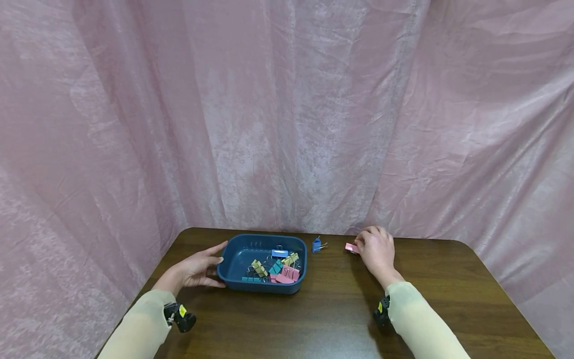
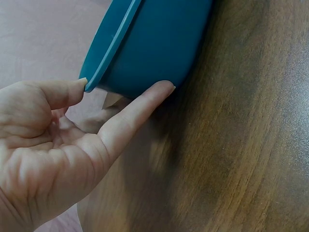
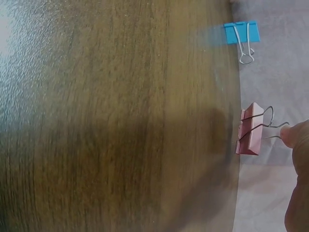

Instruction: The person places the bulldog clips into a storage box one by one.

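A dark blue plastic basin (image 1: 262,288) stands left of the table's middle, with several binder clips in it. My left hand (image 1: 199,268) is at its left end. In the left wrist view, the thumb of this hand (image 2: 58,130) touches the rim and a straight finger rests against the outer wall. At the table's back, my right hand (image 1: 375,249) pinches a pink binder clip (image 1: 352,248) by its wire handles. In the right wrist view the pink clip (image 3: 249,130) shows beside a fingertip; the other fingers are hidden there. Between basin and right hand sits a blue binder clip (image 1: 316,245).
Inside the basin lie pink clips (image 1: 290,272), yellow clips (image 1: 258,268), teal clips (image 1: 275,267) and a blue clip (image 1: 280,253). The brown wooden table (image 1: 332,309) ends at a pink curtain (image 1: 287,124) behind.
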`<state>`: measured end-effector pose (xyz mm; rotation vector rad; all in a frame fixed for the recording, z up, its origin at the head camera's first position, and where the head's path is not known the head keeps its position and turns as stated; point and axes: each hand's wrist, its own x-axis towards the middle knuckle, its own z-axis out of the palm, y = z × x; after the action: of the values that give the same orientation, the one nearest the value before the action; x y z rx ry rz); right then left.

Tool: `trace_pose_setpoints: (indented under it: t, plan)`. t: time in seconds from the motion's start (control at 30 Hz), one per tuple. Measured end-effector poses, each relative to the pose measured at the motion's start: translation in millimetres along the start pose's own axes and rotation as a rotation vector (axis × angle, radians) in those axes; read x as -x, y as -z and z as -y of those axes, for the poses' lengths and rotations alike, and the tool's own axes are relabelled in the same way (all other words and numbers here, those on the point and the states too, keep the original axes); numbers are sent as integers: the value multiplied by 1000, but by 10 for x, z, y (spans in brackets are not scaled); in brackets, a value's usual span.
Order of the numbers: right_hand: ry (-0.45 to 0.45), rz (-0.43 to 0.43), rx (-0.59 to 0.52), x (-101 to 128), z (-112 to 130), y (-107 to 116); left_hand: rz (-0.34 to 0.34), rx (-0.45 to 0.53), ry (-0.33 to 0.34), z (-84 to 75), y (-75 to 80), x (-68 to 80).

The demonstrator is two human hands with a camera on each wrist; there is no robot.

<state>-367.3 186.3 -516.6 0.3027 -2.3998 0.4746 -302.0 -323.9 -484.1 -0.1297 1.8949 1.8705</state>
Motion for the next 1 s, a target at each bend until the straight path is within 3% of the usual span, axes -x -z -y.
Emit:
trace_pose_setpoints:
  t: [1.0]
  plan:
    - [7,-93,-76,-76,33,168,28,-4,-14,5,11,-3]
